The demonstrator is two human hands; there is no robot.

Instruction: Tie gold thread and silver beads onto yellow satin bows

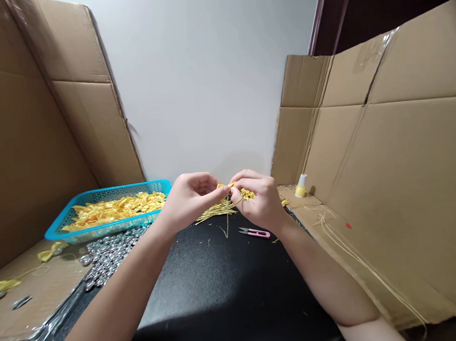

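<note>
Above the black table top, both hands meet over a small yellow ribbon bow [223, 185]. My left hand [194, 195] pinches the bow's left side between thumb and fingers. The fingers of my right hand [257, 195] are closed on its right side, and a thin gold cord [227, 224] hangs down between the hands. Behind them lies a bundle of gold cords [218, 210], with a heap of small yellow pieces [248, 193] partly hidden by my right hand. Below that hand rest pink-handled thread snips [255, 232].
On the left, a blue basket [108, 233] holds many yellow ribbon pieces, with shiny silver round pieces [111, 255] in front. Cardboard walls [389, 160] stand at both sides. A small bottle [300, 185] with yellow contents stands back right, near loose pale cords [357, 255].
</note>
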